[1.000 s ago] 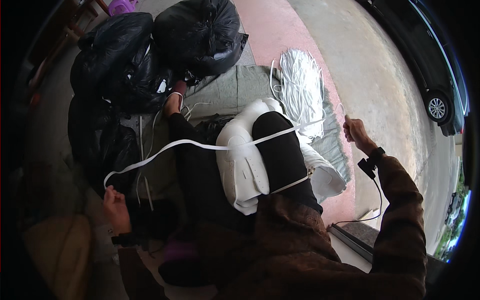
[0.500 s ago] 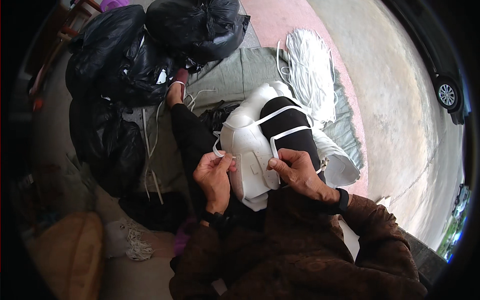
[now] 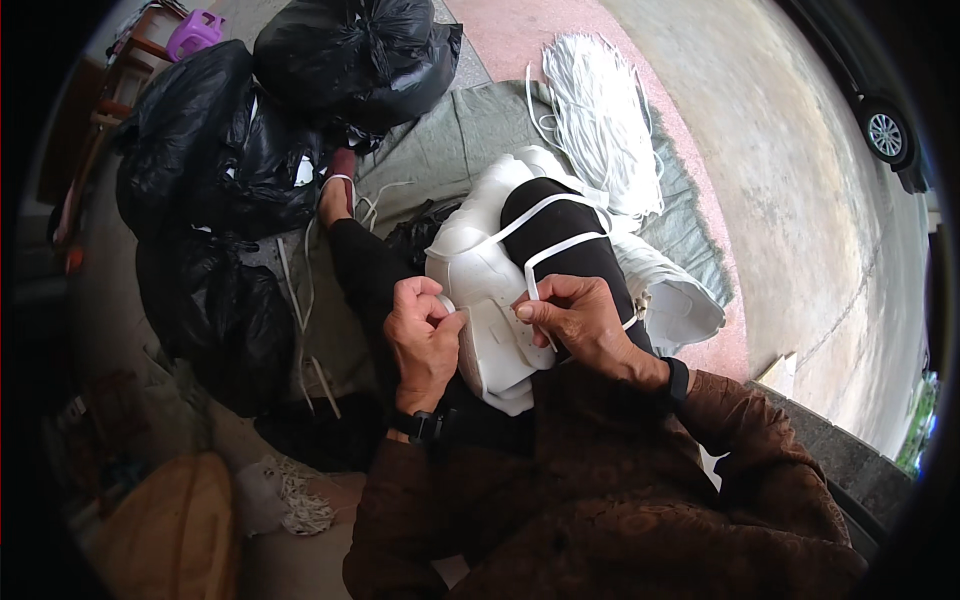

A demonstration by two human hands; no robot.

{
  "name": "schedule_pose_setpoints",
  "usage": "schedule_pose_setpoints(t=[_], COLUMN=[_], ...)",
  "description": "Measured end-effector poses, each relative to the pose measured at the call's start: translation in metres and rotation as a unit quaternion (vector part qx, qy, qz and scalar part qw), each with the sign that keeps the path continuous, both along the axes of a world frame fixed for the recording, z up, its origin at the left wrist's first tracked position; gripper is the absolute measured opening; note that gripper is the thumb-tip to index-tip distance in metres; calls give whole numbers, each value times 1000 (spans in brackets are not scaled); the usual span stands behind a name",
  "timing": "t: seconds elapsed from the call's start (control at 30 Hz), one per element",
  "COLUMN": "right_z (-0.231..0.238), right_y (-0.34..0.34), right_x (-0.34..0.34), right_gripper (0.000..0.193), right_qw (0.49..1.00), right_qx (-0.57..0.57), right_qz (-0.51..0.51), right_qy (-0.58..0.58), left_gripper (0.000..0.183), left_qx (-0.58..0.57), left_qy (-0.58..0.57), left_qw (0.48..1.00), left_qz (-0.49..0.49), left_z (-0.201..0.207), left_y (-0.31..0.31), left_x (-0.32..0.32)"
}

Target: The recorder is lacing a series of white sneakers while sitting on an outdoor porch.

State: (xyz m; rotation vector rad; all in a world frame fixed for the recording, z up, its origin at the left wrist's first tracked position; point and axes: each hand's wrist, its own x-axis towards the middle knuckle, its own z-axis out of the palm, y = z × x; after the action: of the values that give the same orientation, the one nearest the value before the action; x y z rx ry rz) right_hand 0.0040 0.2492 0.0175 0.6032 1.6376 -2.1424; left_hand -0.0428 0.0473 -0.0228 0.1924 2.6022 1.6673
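A white shoe upper (image 3: 497,345) with a row of eyelets lies in my lap, at the near end of a row of nested white uppers (image 3: 480,213) along my thigh. On its left edge my left hand (image 3: 422,335) is closed, with a bit of white lace showing at its fingertips. At the eyelets on the right side, my right hand (image 3: 575,318) pinches a white shoelace (image 3: 563,242). This lace loops over my black-trousered knee. The lace's path through the eyelets is partly hidden by my fingers.
A thick bundle of white laces (image 3: 605,125) lies on the green cloth (image 3: 435,150) beyond my knee. More nested white uppers (image 3: 682,308) rest at the right. Stuffed black bags (image 3: 355,62) are piled at the far left, near a purple stool (image 3: 195,35). A parked car (image 3: 885,135) stands far right.
My left hand has turned, its fingers now higher beside the upper's edge. My right hand has come closer to it, still pinching the lace. The whole view has shifted slightly.
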Motion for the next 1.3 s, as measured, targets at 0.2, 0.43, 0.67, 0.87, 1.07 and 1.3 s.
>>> schedule_pose_setpoints(t=[0.2, 0.43, 0.67, 0.87, 1.07, 1.3], right_z=[-41, -22, -35, -27, -26, -24], right_y=[-4, -12, -10, -16, -16, -12], right_x=[-8, -14, -19, -28, -31, -49], right_gripper=[29, 19, 14, 12, 12, 15], right_qw=[924, 996, 959, 908, 908, 889], right_qx=[213, 64, 242, 353, 331, 349], right_qz=[-44, 17, 45, 69, 96, 187], right_qy=[313, 57, 144, 214, 239, 230], left_gripper=[44, 67, 63, 68, 67, 67], left_qx=[-76, -55, -59, -130, -115, -94], left_qy=[-38, -56, -115, -66, -71, -69], left_qw=[996, 997, 992, 989, 991, 993], left_qz=[23, 4, 16, -22, -20, -23], left_z=[-17, 14, 10, 21, 18, 13], left_y=[3, -5, 4, 6, 5, 3], left_x=[4, 31, 25, 19, 21, 21])
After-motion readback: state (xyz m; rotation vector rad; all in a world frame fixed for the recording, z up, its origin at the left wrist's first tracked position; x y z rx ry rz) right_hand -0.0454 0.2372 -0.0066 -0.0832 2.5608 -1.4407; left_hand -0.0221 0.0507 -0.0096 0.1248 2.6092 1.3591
